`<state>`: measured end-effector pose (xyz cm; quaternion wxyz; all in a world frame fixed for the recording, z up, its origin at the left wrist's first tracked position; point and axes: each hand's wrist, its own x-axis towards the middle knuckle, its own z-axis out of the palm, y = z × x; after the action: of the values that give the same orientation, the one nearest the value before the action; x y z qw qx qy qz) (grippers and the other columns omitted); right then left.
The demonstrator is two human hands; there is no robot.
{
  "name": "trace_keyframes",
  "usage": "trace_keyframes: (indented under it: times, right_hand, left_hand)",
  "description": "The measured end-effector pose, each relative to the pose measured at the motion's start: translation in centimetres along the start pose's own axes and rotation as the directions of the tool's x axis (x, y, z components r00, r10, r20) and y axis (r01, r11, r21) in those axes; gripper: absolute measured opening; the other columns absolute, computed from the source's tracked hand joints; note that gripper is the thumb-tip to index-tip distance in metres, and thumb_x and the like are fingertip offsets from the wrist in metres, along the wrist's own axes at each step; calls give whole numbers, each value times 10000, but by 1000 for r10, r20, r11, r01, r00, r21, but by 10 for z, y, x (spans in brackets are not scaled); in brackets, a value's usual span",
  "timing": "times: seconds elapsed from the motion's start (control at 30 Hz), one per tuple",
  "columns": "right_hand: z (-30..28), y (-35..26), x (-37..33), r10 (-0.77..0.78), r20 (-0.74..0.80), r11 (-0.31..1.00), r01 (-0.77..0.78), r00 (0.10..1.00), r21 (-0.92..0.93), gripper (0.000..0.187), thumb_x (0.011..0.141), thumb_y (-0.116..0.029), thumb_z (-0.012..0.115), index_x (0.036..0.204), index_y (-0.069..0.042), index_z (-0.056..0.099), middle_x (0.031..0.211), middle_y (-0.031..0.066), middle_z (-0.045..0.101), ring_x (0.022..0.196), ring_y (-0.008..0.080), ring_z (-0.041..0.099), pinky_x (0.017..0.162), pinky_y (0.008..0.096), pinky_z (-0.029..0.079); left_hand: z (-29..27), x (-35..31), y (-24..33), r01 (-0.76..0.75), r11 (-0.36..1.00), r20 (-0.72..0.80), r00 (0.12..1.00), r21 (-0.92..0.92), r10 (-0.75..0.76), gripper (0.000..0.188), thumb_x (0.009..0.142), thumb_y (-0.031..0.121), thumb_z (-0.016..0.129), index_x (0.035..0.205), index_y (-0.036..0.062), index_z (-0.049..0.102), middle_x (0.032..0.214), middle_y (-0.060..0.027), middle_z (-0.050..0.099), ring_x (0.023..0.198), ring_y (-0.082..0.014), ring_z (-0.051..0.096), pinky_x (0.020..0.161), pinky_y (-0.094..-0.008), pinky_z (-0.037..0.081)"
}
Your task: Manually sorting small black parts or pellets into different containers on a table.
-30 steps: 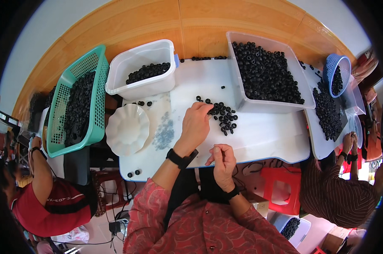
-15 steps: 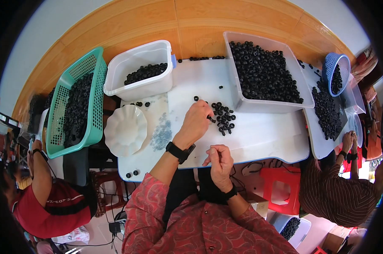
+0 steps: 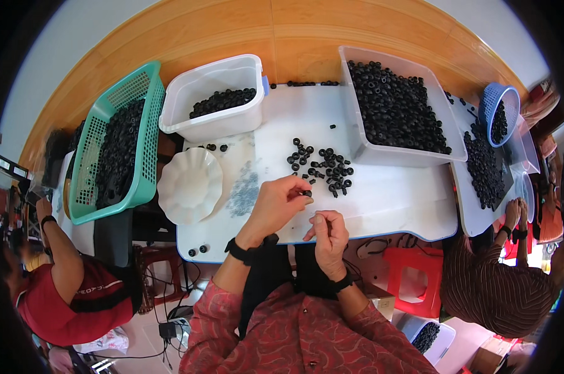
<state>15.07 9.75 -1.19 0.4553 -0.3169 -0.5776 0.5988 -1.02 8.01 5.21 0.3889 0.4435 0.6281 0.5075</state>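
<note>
My left hand (image 3: 277, 207) pinches a small black ring-shaped part (image 3: 307, 193) between thumb and forefinger, just over the table. Close by on the right, my right hand (image 3: 329, 242) is closed, thumb against the fingers; whatever it may hold cannot be made out. Just beyond my hands, a loose pile of small black parts (image 3: 333, 165) lies on the white table (image 3: 394, 199). Some look like rings, others like short plugs.
A large clear bin (image 3: 406, 157) of black parts stands behind right. Far left are a white tub (image 3: 229, 128), a green basket (image 3: 117, 209) and a scalloped white plate (image 3: 191, 187). Two co-workers sit at either side, near a blue basket (image 3: 490, 118) and a red stool (image 3: 419, 274).
My left hand has drawn back from the pile toward my right hand, bringing a black part with it. More of the pile now shows. My right hand has barely moved.
</note>
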Motion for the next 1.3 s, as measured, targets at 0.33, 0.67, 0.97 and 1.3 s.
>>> trace_keyframes:
  times: [0.33, 0.67, 0.97, 1.3]
  right_hand:
    - [1, 0, 0, -29, -3, 999, 29, 1000, -45, 108, 967, -69, 553, 1013, 28, 557, 827, 73, 627, 552, 104, 594, 512, 227, 477]
    - [5, 0, -2, -72, 67, 989, 80, 995, -127, 66, 943, -15, 589, 998, 21, 598, 855, 60, 596, 605, 83, 570, 524, 217, 482]
    - [17, -32, -12, -112, 169, 981, 136, 979, -137, 79, 941, 13, 583, 1011, 28, 615, 924, 64, 568, 644, 78, 564, 559, 197, 486]
    - [27, -42, -13, -99, 212, 985, 126, 972, -117, 94, 934, 1, 604, 1019, 24, 636, 949, 73, 588, 748, 94, 620, 608, 206, 509]
  left_hand:
    - [15, -71, -31, -2, 656, -173, 965, -754, -195, 245, 941, 1, 576, 1176, -54, 618, 968, -161, 678, 889, -245, 701, 805, -345, 598]
    - [20, -86, -44, -70, 558, -188, 969, -827, -157, 272, 945, 4, 576, 1214, -4, 619, 1129, -97, 637, 932, -163, 628, 837, -291, 523]
    - [20, -93, -53, -66, 420, -134, 982, -905, -134, 280, 955, 20, 571, 1232, -4, 606, 1141, -117, 629, 956, -164, 607, 853, -291, 512]
    - [20, -94, -55, -67, 448, -130, 985, -891, -112, 266, 959, 18, 565, 1220, -17, 601, 1088, -110, 651, 912, -152, 610, 832, -285, 517]
